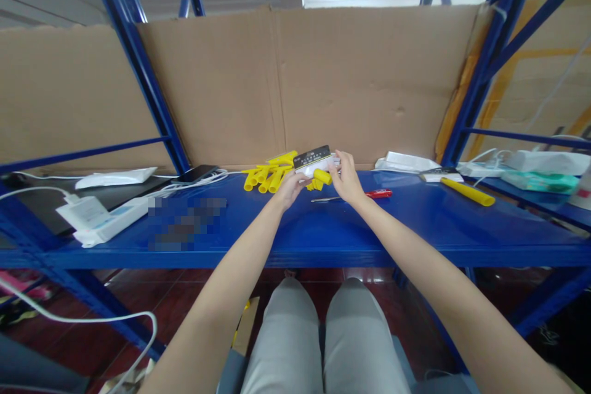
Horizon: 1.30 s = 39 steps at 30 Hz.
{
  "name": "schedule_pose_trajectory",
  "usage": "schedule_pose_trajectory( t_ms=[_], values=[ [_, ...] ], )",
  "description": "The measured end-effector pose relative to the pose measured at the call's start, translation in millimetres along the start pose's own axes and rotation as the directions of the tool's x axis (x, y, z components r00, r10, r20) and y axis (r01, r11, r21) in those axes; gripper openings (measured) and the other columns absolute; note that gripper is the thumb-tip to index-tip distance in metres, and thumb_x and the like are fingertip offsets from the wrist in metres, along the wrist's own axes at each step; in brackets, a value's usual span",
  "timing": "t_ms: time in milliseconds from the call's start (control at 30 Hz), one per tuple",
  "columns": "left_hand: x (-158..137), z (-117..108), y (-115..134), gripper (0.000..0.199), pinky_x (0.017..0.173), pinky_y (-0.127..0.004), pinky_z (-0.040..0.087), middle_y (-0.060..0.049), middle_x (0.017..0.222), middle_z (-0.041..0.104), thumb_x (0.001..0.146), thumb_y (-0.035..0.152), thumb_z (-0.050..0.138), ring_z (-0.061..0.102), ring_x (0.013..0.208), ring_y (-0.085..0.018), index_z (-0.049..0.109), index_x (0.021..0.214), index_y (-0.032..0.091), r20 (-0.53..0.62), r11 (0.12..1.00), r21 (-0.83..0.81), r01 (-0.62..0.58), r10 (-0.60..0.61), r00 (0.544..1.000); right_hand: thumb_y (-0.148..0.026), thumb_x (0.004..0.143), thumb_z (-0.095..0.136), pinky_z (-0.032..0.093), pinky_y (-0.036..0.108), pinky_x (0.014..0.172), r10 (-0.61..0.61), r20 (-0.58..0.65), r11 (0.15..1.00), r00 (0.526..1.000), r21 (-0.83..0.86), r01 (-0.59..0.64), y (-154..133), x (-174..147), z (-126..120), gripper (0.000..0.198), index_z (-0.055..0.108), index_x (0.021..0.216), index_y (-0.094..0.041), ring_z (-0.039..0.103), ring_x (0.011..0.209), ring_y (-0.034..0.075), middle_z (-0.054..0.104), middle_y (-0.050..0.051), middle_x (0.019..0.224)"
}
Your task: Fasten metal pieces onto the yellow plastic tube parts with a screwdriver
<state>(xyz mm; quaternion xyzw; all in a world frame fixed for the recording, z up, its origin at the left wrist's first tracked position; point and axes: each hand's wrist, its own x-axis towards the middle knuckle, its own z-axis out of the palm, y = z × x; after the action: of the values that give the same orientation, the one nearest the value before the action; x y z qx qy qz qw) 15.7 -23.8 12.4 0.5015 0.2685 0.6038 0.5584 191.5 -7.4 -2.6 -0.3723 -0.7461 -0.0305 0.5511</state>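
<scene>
A small black-and-white printed package (312, 160) is held up between my two hands over the blue table. My left hand (290, 188) has its fingers closed on the package's lower left side. At the package's right end, my right hand (346, 177) grips it with bent fingers. A short yellow tube (322, 176) shows just below the package, between the hands; whether a hand touches it I cannot tell. Several yellow tapered tubes (265, 177) lie in a pile left of my hands. Under my right wrist lies a screwdriver with a red handle (379, 194).
The blue table (323, 234) has a cardboard panel (323, 86) along its back. To the left are a white power strip (124, 218), cables and a dark phone (198, 173). On the right lie a white box (406, 162) and a long yellow tube (468, 191). Blue posts flank both sides.
</scene>
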Motion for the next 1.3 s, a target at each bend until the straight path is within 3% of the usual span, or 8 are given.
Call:
schedule_pose_trajectory(
  t_ms=[100, 200, 300, 433, 767, 967, 1167, 1300],
  values=[
    [0.8, -0.1, 0.1, 0.034, 0.089, -0.032, 0.049, -0.005, 0.095, 0.071, 0.053, 0.007, 0.057, 0.060, 0.108, -0.022, 0.065, 0.085, 0.015, 0.001, 1.000, -0.003, 0.007, -0.007, 1.000, -0.048, 0.093, 0.040, 0.051, 0.044, 0.089, 0.133, -0.031, 0.990, 0.991, 0.041, -0.132, 14.0, 3.4, 2.3, 0.050, 0.050, 0.131, -0.015, 0.059, 0.105, 0.025, 0.054, 0.019, 0.125],
    [1.0, 0.3, 0.0, 0.034, 0.089, -0.032, 0.050, -0.006, 0.095, 0.071, 0.053, 0.008, 0.057, 0.059, 0.109, -0.023, 0.065, 0.086, 0.015, 0.001, 1.000, 0.003, 0.017, -0.017, 1.000, -0.051, 0.087, 0.049, 0.055, 0.039, 0.072, 0.247, 0.076, 0.947, 0.966, 0.192, -0.258, 21.4, 5.7, 4.3, 0.039, 0.063, 0.104, -0.018, 0.063, 0.085, 0.023, 0.063, 0.012, 0.105],
    [0.9, 0.5, 0.6, 0.033, 0.086, -0.031, 0.051, -0.005, 0.093, 0.071, 0.053, 0.007, 0.057, 0.061, 0.105, -0.023, 0.065, 0.084, 0.015, -0.012, 1.000, -0.006, 0.017, -0.017, 1.000, -0.051, 0.079, 0.059, 0.052, 0.032, 0.055, 0.336, 0.181, 0.852, 0.924, 0.359, -0.380, 18.5, 5.9, 4.2, 0.031, 0.061, 0.085, -0.020, 0.060, 0.066, 0.017, 0.063, 0.004, 0.084],
    [0.4, -0.2, 1.2, 0.030, 0.077, -0.030, 0.052, -0.007, 0.091, 0.072, 0.056, 0.010, 0.056, 0.064, 0.097, -0.023, 0.065, 0.084, 0.014, -0.010, 1.000, 0.000, 0.026, -0.026, 1.000, -0.050, 0.072, 0.067, 0.050, 0.027, 0.054, 0.381, 0.231, 0.723, 0.895, 0.529, -0.444, 8.5, 4.8, 1.8, 0.030, 0.056, 0.074, -0.022, 0.057, 0.065, 0.015, 0.060, -0.001, 0.071],
    [5.7, -12.1, -3.3, 0.031, 0.069, -0.033, 0.046, -0.006, 0.079, 0.071, 0.058, 0.029, 0.058, 0.064, 0.084, -0.026, 0.064, 0.087, 0.017, -0.068, 0.982, 0.130, 0.138, -0.130, 0.989, -0.051, 0.075, 0.067, 0.050, 0.027, 0.065, 0.365, 0.323, 0.594, 0.873, 0.641, -0.486, 3.8, 3.9, -3.2, 0.033, 0.051, 0.076, -0.022, 0.060, 0.073, 0.014, 0.062, -0.002, 0.075],
    [5.8, -11.2, -2.3, 0.026, 0.064, -0.030, 0.044, -0.004, 0.072, 0.070, 0.064, 0.036, 0.062, 0.064, 0.079, -0.023, 0.065, 0.082, 0.019, -0.087, 0.990, 0.097, 0.103, -0.094, 0.992, -0.049, 0.075, 0.069, 0.049, 0.025, 0.063, 0.362, 0.350, 0.554, 0.864, 0.664, -0.502, 5.5, 4.7, -4.4, 0.032, 0.054, 0.075, -0.021, 0.059, 0.068, 0.012, 0.061, -0.002, 0.072],
    [1.5, -9.9, 2.0, 0.056, 0.070, -0.033, 0.046, -0.007, 0.096, 0.072, 0.070, 0.071, 0.057, 0.064, 0.095, -0.027, 0.067, 0.094, 0.021, -0.040, 0.992, 0.119, 0.038, -0.033, 0.999, -0.044, 0.079, 0.067, 0.049, 0.026, 0.062, 0.398, 0.376, 0.535, 0.837, 0.646, -0.545, 5.0, 4.9, -3.6, 0.028, 0.055, 0.073, -0.020, 0.058, 0.062, 0.012, 0.062, -0.001, 0.067],
    [1.8, -8.8, 2.4, 0.060, 0.066, -0.031, 0.047, -0.009, 0.093, 0.072, 0.073, 0.074, 0.054, 0.066, 0.092, -0.027, 0.067, 0.093, 0.019, -0.048, 0.994, 0.107, 0.026, -0.021, 0.999, -0.038, 0.080, 0.068, 0.048, 0.025, 0.061, 0.397, 0.390, 0.499, 0.831, 0.668, -0.552, 2.5, 5.0, -3.5, 0.024, 0.056, 0.070, -0.019, 0.056, 0.059, 0.011, 0.062, -0.002, 0.065]
  ],
)
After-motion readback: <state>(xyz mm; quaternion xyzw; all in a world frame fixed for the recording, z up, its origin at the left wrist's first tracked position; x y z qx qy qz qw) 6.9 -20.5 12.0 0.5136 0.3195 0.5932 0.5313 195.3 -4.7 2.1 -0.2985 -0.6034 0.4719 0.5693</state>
